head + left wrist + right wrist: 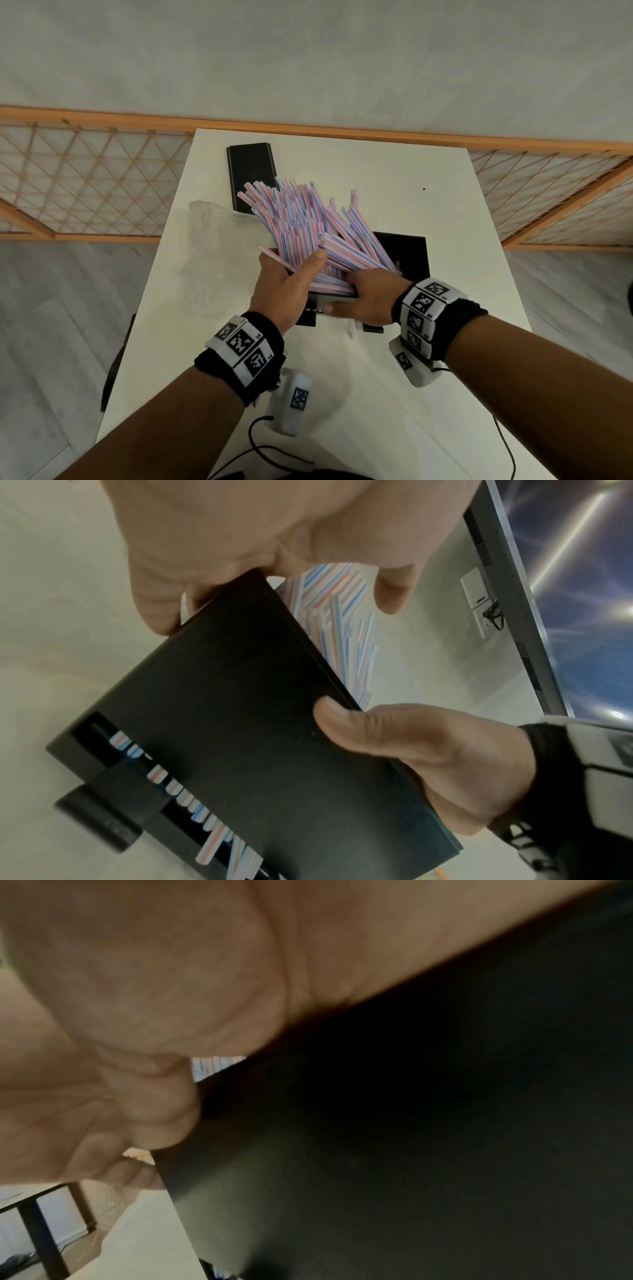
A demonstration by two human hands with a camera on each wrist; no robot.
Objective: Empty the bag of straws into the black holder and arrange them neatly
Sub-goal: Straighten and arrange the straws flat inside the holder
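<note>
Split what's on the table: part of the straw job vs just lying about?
Job:
- striped straws, splayed out of the holder
- black holder, gripped by left hand and right hand
- clear empty bag
- stray straw on the table

Lying about:
- black flat panel
- cables

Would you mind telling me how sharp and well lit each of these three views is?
Head view: evenly lit and sharp on the straws, with wide-angle bending at the edges. Left wrist view: the black holder is clear, bright glare streaks at upper right. Right wrist view: dim and blurred, filled by the right hand and the holder's dark side.
</note>
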